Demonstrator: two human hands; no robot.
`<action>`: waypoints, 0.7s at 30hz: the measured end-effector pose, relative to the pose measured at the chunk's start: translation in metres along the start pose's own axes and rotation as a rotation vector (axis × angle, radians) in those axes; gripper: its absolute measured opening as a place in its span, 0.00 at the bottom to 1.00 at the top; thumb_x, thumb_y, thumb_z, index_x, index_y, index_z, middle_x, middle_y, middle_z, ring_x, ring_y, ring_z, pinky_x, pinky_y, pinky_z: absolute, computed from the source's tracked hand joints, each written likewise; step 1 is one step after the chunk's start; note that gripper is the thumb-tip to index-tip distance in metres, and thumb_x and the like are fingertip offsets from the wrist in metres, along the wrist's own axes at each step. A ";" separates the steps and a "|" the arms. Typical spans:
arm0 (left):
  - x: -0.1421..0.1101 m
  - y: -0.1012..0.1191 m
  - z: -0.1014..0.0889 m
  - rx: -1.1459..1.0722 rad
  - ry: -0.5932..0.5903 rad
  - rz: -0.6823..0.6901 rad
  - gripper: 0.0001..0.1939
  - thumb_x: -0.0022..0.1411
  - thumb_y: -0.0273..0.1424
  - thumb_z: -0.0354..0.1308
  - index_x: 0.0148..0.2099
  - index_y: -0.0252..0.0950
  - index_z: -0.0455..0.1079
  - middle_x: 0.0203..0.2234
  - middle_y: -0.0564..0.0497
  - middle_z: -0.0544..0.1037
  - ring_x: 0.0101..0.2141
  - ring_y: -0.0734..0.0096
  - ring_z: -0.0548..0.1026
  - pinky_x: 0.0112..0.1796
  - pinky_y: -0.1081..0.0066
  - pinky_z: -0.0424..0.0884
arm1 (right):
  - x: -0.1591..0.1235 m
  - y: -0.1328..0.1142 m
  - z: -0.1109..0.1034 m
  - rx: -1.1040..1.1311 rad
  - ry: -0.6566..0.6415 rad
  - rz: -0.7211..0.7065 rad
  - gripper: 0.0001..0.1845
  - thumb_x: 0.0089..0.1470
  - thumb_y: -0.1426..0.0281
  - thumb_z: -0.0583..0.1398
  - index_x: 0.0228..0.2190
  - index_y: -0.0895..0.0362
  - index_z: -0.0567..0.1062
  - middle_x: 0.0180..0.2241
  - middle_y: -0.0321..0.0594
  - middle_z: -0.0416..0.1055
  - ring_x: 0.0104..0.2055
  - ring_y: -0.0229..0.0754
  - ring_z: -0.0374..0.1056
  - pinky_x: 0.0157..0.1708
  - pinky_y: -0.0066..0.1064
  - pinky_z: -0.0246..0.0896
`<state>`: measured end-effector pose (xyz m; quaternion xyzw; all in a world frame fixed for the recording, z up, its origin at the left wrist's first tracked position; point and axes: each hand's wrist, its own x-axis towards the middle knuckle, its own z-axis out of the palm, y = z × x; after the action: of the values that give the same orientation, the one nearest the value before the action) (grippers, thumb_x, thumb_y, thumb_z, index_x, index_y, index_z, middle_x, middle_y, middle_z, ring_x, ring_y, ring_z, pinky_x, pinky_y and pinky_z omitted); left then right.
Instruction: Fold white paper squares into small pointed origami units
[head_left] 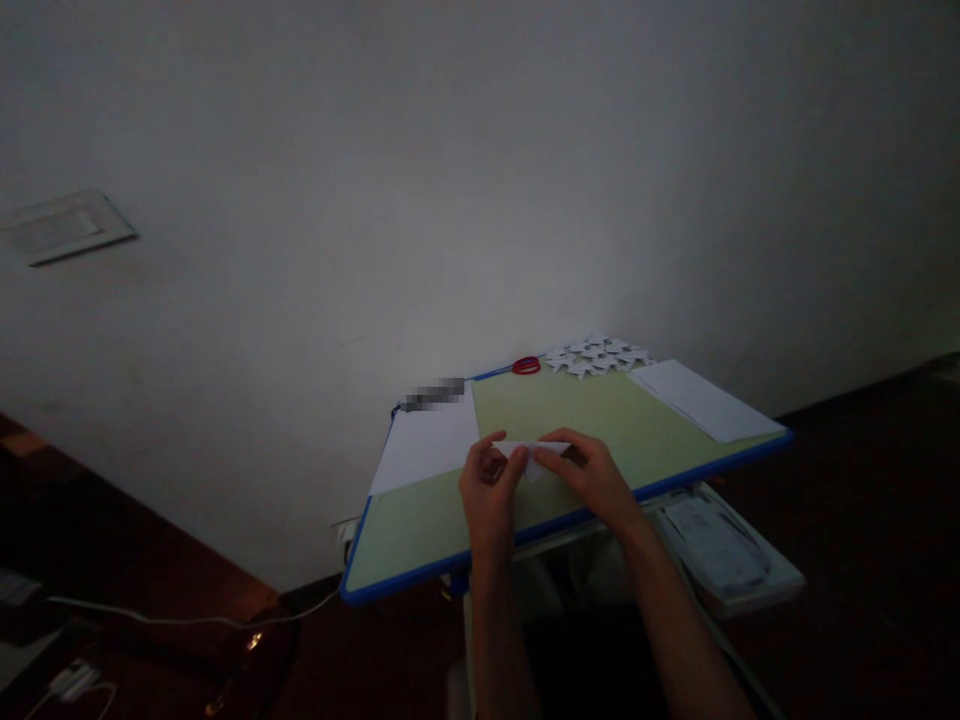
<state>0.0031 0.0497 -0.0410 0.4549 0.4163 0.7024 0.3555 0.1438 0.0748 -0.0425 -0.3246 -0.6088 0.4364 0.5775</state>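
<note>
A small white piece of folded paper [532,462], triangular with its point downward, is held up over the front of the pale green tabletop [555,415]. My left hand [489,482] pinches its left side between thumb and fingers. On the other side, my right hand [592,470] grips the paper the same way, and both thumbs meet near its middle. The fingertips behind the paper are partly hidden.
Several folded white paper pieces [596,355] lie at the table's back edge, beside red-handled scissors [526,366]. White sheets [709,400] are stacked at the right, another sheet [424,445] lies left. A blue rim [420,577] edges the table; a wall [480,200] stands behind.
</note>
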 end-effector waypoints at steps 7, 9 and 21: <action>-0.003 0.004 -0.001 0.042 -0.141 -0.006 0.12 0.57 0.38 0.69 0.38 0.34 0.79 0.31 0.50 0.81 0.34 0.69 0.77 0.38 0.72 0.71 | 0.000 0.002 0.000 0.020 0.019 -0.028 0.12 0.54 0.59 0.66 0.30 0.55 0.80 0.30 0.36 0.77 0.34 0.43 0.73 0.36 0.31 0.67; -0.003 0.005 -0.001 0.056 -0.151 0.000 0.12 0.57 0.38 0.70 0.38 0.34 0.79 0.32 0.49 0.81 0.34 0.68 0.77 0.37 0.72 0.71 | 0.000 0.003 0.000 0.036 0.025 -0.035 0.11 0.53 0.59 0.66 0.31 0.55 0.80 0.30 0.36 0.77 0.35 0.44 0.73 0.36 0.32 0.66; -0.003 0.004 -0.003 0.067 -0.170 -0.017 0.11 0.58 0.36 0.68 0.40 0.34 0.79 0.34 0.49 0.83 0.36 0.66 0.78 0.40 0.71 0.71 | -0.001 0.002 0.000 0.026 0.004 -0.050 0.08 0.52 0.63 0.67 0.30 0.55 0.79 0.29 0.35 0.76 0.34 0.42 0.71 0.35 0.31 0.64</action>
<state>0.0007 0.0449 -0.0396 0.5209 0.4119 0.6438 0.3802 0.1438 0.0750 -0.0444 -0.3024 -0.6099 0.4291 0.5937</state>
